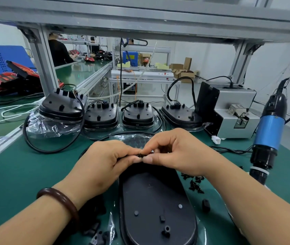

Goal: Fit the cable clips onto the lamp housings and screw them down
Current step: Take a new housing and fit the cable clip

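Four rear housings [101, 114] are lined up across the back of the green mat [25, 174]. A dark bracelet [59, 197] is worn on the left wrist. The left hand [105, 160] and right hand [174, 152] are brought together over the far end of a black lamp housing [156, 200]. A small black cable clip [141, 154] is pinched between the curled fingertips of both, mostly hidden. Loose clips [195, 184] are scattered just right of that housing. A blue screwdriver [268, 135] is hung at far right, untouched
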Action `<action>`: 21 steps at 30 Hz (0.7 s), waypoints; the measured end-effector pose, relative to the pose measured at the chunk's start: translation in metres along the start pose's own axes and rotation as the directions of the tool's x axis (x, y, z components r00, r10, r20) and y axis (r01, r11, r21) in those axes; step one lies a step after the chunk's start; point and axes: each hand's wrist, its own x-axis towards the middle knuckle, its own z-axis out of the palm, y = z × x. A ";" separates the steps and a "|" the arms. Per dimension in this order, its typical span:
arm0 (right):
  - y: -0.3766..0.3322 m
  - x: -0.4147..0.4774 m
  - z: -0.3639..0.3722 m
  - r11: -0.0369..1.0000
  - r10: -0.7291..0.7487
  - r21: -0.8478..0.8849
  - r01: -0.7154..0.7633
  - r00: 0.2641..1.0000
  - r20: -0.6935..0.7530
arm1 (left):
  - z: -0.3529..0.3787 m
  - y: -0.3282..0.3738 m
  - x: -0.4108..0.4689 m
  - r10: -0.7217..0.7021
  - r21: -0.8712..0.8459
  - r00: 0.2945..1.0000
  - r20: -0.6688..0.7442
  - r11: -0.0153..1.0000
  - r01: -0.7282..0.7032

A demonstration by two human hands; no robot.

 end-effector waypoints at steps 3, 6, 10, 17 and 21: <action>0.006 0.001 0.005 0.999 0.026 0.037 -0.025 0.999 -0.022 | -0.003 -0.002 0.001 0.037 -0.021 0.998 0.046 0.999 -0.036; 0.009 0.002 0.009 0.999 0.006 0.037 -0.004 0.998 -0.063 | -0.005 -0.003 0.002 0.057 -0.021 0.997 0.057 0.998 -0.056; 0.011 0.002 0.009 1.000 -0.012 0.008 0.012 0.996 -0.084 | -0.007 -0.002 0.002 0.070 -0.037 0.995 0.073 0.997 -0.068; 0.008 0.002 0.010 0.999 -0.007 -0.034 0.003 0.993 -0.120 | -0.002 0.004 0.003 -0.026 0.097 1.000 0.003 0.995 0.026; 0.008 0.004 0.013 0.999 0.002 -0.051 -0.009 0.989 -0.145 | -0.004 0.000 0.005 -0.178 0.088 0.982 0.066 0.981 0.172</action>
